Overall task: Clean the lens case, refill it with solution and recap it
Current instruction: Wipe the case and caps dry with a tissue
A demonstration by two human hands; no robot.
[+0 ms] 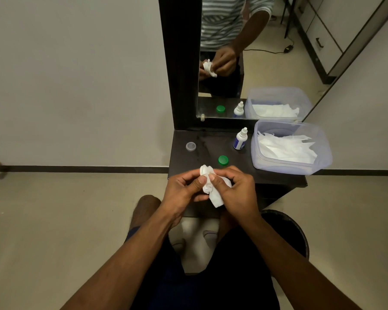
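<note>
**Wiping stage under way; refill and recap still ahead**

Both hands are together in front of the near edge of the dark worktop (188,157), working a crumpled white tissue (211,189). The left hand (184,189) pinches the upper part of the wad with thumb and curled fingers; the right hand (235,189) grips the other side, its thumb pressed into the tissue. The lens case itself is not plainly visible: it is presumably wrapped inside the wad, so I cannot tell which way it points or how its long axis lies. The tissue bundle runs roughly from upper left, near the left fingertips, down to a loose tail hanging below the right thumb.

Judging by how things lie, the cleaning is in progress and not finished. Both caps are off and resting on the worktop: a green cap (223,160) just beyond the hands, and a clear greyish cap (191,146) farther back to the left, well apart from each other. The solution bottle (240,139) stands upright, nozzle up, apparently closed, beside a clear plastic tub (264,162) holding more tissues. So refilling and screwing both caps back on appear to remain.
</note>
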